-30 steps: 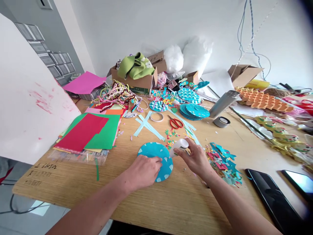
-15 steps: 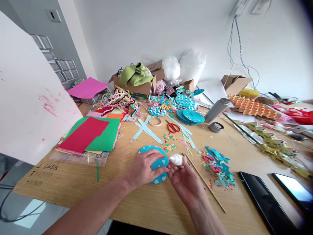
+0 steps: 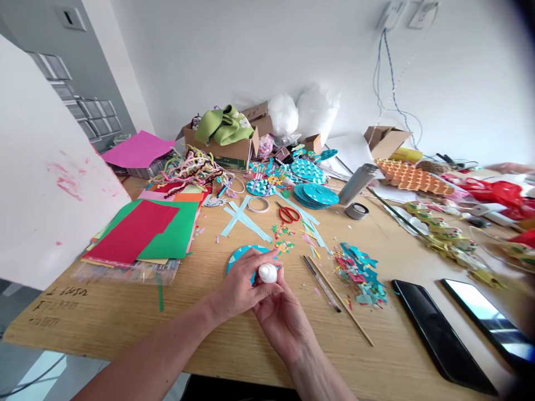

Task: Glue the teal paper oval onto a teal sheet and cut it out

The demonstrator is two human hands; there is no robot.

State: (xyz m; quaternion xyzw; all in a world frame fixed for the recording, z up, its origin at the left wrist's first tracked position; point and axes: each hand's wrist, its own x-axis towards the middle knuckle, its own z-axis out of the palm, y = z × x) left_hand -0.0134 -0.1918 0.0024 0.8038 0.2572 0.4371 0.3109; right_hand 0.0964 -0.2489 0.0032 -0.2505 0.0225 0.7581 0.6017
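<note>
A small white squeeze bottle with a pointed nozzle [image 3: 268, 273] stands between my two hands, tip upward. My left hand [image 3: 239, 283] curls round it, thumb and forefinger at either side of the nozzle end. From below and to the right, my right hand [image 3: 281, 320] holds the bottle, its palm turned up. Under and behind my left hand lies a round blue paper disc with pale patches [image 3: 237, 257], mostly covered. To the right of my hands a thin dark-tipped brush or pen [image 3: 321, 285] and a wooden stick [image 3: 351, 314] rest on the table.
Red-handled scissors [image 3: 288, 213], a tape ring [image 3: 259, 205] and pale blue strips [image 3: 244, 216] lie beyond my hands. Coloured paper sheets [image 3: 167, 229] are stacked left. Paper scraps [image 3: 363, 273] and a black phone [image 3: 438, 334] lie right. Blue discs [image 3: 316, 196] are piled near a steel flask [image 3: 358, 185].
My right hand has moved left with the white bottle, away from the brush and stick. My left hand has come off the disc's middle and closed round the bottle's top.
</note>
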